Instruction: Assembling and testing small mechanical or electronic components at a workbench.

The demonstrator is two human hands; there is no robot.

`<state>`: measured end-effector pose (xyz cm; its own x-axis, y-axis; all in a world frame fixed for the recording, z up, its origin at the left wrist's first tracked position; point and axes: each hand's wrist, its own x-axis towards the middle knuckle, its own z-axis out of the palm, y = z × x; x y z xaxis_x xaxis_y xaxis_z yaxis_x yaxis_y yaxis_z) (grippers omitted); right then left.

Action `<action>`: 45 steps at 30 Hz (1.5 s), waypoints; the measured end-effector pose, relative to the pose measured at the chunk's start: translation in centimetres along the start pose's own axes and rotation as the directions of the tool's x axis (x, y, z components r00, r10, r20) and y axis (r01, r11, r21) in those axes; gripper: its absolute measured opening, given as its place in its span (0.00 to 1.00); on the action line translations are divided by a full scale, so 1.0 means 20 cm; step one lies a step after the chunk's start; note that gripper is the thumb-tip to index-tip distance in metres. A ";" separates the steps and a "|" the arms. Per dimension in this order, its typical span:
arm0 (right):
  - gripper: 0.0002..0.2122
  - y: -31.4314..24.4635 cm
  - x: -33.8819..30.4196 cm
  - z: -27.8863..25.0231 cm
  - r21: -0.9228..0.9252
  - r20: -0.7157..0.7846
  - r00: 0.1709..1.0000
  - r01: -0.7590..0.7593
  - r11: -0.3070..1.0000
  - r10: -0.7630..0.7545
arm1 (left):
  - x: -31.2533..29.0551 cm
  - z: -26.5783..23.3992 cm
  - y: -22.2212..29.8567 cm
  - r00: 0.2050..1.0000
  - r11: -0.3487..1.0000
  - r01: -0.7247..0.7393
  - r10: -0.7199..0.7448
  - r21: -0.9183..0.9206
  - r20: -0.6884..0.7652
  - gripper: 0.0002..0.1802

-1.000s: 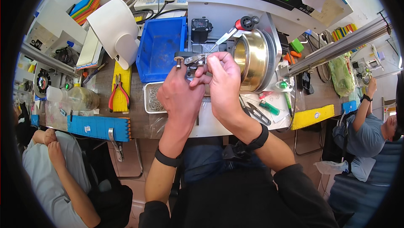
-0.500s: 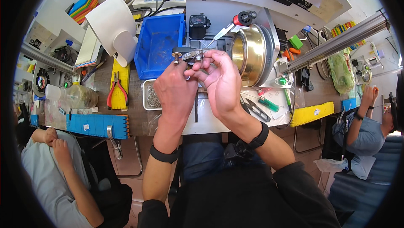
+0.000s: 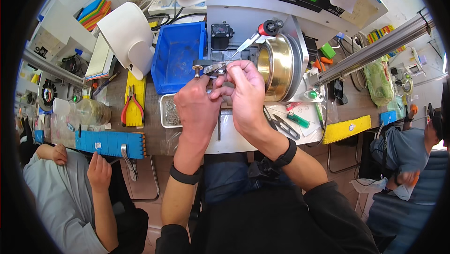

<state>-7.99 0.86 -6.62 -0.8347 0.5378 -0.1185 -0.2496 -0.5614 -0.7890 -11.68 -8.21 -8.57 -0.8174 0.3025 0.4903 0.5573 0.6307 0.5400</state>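
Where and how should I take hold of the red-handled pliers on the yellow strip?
Probably by both red handles, from the near side and slightly above: the pliers lie on the yellow strip, handles splayed toward the near edge of the table, jaws pointing away.

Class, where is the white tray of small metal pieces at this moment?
In the head view, the white tray sits left of centre, on the near side of the blue bin and beside the left hand, which partly hides it.

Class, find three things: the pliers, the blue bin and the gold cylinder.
Pliers (image 3: 131,96): head view, on the joint.
Blue bin (image 3: 180,53): head view, on the inside floor.
Gold cylinder (image 3: 282,69): head view, on the outer wall.
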 end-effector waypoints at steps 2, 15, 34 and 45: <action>0.07 -0.01 0.00 0.00 -0.059 0.038 0.999 -0.015 0.998 0.017 | 0.00 0.00 0.00 0.999 0.999 -0.018 0.017 -0.032 -0.034 0.04; 0.07 -0.03 0.02 -0.01 -0.093 0.046 0.998 -0.039 0.995 0.043 | 0.00 0.00 0.01 1.000 1.000 0.028 -0.028 0.008 0.000 0.04; 0.06 -0.01 -0.01 -0.04 0.130 0.081 0.995 -0.065 0.989 0.055 | 0.02 -0.04 -0.02 0.997 0.996 -0.049 0.043 0.075 0.067 0.05; 0.08 -0.18 -0.22 -0.14 -0.287 0.168 0.890 -0.367 0.885 0.424 | -0.03 -0.14 0.04 1.000 1.000 0.009 -0.009 -0.002 0.014 0.09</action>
<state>-1.99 2.27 -4.87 -0.9311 0.1348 -0.3389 0.2269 -0.5134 -0.8276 -10.40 -9.91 -6.44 -0.8243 0.3064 0.4761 0.5503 0.6317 0.5461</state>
